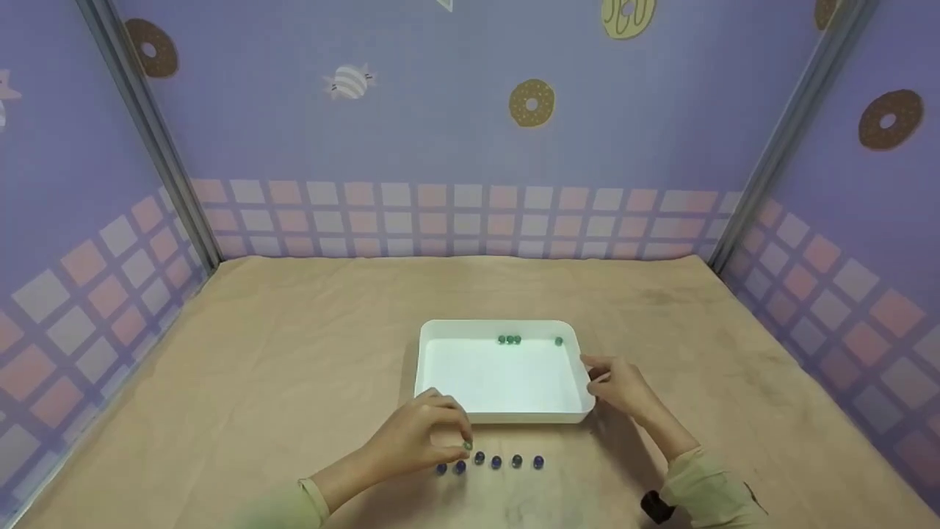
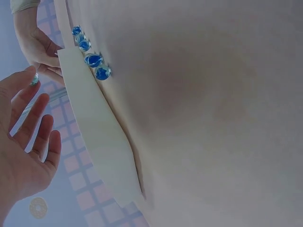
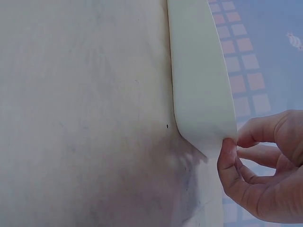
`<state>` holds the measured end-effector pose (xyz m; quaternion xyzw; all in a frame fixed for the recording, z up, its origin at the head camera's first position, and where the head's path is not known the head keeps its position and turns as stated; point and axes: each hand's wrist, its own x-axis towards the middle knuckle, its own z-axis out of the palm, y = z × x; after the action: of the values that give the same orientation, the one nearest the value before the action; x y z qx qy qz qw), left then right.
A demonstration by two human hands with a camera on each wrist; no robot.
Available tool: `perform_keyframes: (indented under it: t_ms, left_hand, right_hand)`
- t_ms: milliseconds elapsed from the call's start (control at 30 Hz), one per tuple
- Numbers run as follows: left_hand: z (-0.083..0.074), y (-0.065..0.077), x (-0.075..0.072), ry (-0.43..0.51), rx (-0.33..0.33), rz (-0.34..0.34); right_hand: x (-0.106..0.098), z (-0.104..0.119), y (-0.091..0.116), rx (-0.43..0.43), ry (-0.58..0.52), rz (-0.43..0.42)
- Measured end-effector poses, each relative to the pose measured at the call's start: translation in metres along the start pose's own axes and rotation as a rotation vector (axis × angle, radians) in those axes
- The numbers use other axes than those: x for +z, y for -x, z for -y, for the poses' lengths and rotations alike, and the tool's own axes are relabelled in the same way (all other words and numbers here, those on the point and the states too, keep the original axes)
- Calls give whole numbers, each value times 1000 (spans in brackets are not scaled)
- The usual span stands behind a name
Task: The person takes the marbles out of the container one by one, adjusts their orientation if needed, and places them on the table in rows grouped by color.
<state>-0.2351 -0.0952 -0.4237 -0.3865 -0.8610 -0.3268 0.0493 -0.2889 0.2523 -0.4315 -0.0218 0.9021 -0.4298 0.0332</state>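
Between thumb and index finger my left hand pinches a small green marble, just in front of a white tray. The other fingers of that hand are loosely bent in the left wrist view. At the tray's right side, my right hand grips the wall by the rim, its thumb and fingertip at the corner in the right wrist view. Several marbles, mostly blue, lie in a rough row on the table before the tray. Inside, three green marbles touch along the far wall, and another green marble sits apart near the far right corner.
A tan cloth or paper covers the table. Patterned purple walls stand behind and at both sides, with metal posts in the corners. A small black object is by the right sleeve.
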Motion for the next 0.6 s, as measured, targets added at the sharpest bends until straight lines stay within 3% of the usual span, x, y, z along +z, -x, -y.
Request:
perform_keyframes:
  t_ms: [233, 600]
  left_hand:
    - [-8, -8, 11, -16, -4, 11]
    - [-30, -31, 42, -130, 116, 45]
  right_hand:
    - [3, 2, -2, 45, 22, -2]
    - [2, 3, 0, 52, 36, 3]
